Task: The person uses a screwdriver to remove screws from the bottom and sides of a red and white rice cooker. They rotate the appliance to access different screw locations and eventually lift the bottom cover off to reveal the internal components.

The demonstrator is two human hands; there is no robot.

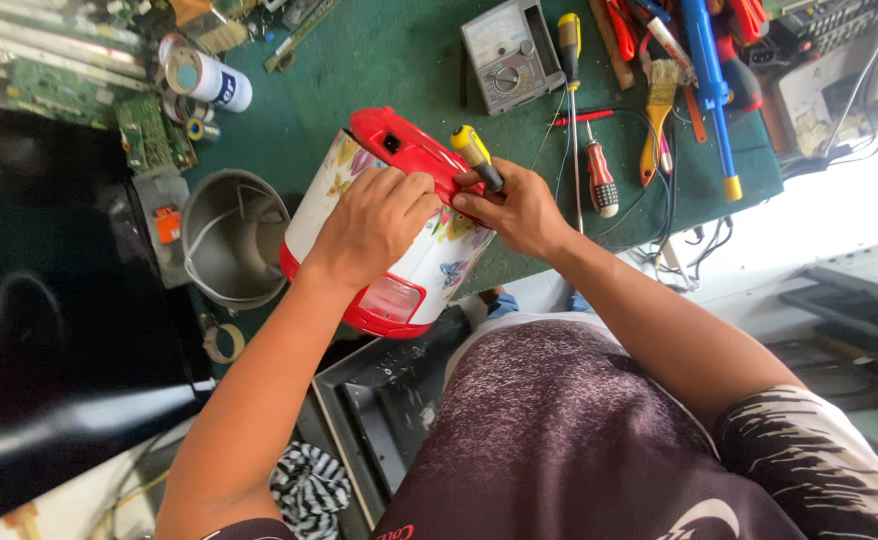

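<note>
Green matting covers the cluttered surface (379, 50), strewn with tools. At its near edge a white, flower-patterned rice cooker with red plastic trim (399, 225) lies tipped on its side. The left hand (374, 222) rests on the cooker's body, fingers curled against the red rim. The right hand (519, 212) has its fingers pinched around a yellow-and-black-handled screwdriver (476, 155) at the rim. Just left of the cooker stands a bare metal inner pot (234, 240); a grey analogue meter (511, 55) lies further back.
</note>
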